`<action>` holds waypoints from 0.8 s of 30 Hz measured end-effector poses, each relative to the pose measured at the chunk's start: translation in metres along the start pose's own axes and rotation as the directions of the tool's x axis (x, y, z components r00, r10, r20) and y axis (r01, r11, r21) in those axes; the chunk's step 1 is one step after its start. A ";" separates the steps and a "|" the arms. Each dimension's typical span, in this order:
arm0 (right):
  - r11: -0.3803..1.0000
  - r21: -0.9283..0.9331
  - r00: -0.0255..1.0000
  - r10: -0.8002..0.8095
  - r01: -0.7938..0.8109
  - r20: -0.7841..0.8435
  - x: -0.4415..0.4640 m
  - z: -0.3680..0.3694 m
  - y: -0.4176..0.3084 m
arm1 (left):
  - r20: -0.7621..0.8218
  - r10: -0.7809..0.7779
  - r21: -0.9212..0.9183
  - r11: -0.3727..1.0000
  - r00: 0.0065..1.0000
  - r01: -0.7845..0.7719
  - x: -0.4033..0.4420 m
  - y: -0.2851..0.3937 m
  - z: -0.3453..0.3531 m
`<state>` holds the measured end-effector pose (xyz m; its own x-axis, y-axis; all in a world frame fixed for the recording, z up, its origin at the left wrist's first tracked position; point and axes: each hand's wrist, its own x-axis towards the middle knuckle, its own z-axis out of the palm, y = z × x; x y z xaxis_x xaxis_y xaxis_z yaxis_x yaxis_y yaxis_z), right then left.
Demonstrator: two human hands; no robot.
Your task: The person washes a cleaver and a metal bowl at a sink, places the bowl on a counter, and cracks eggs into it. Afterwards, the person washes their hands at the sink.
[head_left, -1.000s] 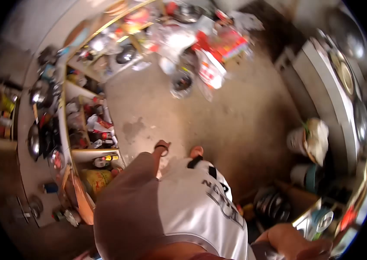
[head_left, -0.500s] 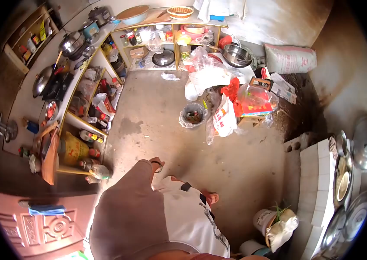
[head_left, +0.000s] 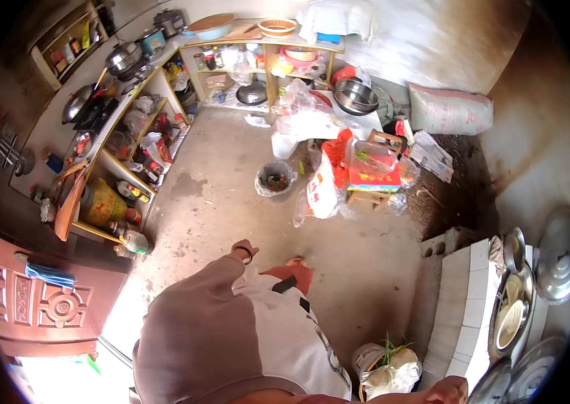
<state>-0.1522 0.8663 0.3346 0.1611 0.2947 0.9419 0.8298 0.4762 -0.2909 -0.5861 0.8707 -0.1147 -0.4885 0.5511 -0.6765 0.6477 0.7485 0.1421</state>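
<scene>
My left hand (head_left: 244, 249), with a dark band at the wrist, is held out ahead of my body over the bare floor. Its fingers are curled in and nothing shows in them. At the bottom right edge is my right hand (head_left: 448, 390), its fingers folded; whatever may lie inside them is hidden. Close beside it are a metal lid (head_left: 493, 382) and a bucket (head_left: 367, 360) with green leaves (head_left: 393, 350) and a pale bag (head_left: 393, 378). One foot (head_left: 296, 261) shows beyond my clothes.
Shelving (head_left: 115, 165) full of bottles and bags lines the left. A lined bin (head_left: 275, 192), a white plastic bag (head_left: 322, 192) and a small stool (head_left: 369, 198) stand ahead. On the right is a tiled ledge (head_left: 456, 303) with pans. A red-brown door (head_left: 36, 296) is at lower left.
The view has shifted forward and to the right. My right hand has come into view at the bottom right, near the bucket and lids. My left hand stays out in front.
</scene>
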 end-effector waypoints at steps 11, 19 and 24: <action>0.962 -0.220 0.928 -0.073 0.162 0.365 0.073 -0.013 0.155 | 0.096 0.102 0.137 0.984 0.990 -0.115 0.108 0.199 0.048; 0.663 -0.629 0.675 0.681 -0.406 0.282 0.027 0.013 0.253 | 0.306 0.817 0.351 0.380 0.489 -0.856 0.209 0.473 0.109; 0.603 -0.645 0.629 0.741 -0.470 0.234 0.017 0.032 0.292 | 0.241 0.899 -0.045 0.386 0.364 -0.922 0.069 0.684 0.106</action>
<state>0.0757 1.0373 0.2607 0.5915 0.7321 0.3379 0.7688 -0.3857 -0.5101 -0.1145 1.3818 -0.1408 0.5456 0.7851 -0.2931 0.6734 -0.2026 0.7110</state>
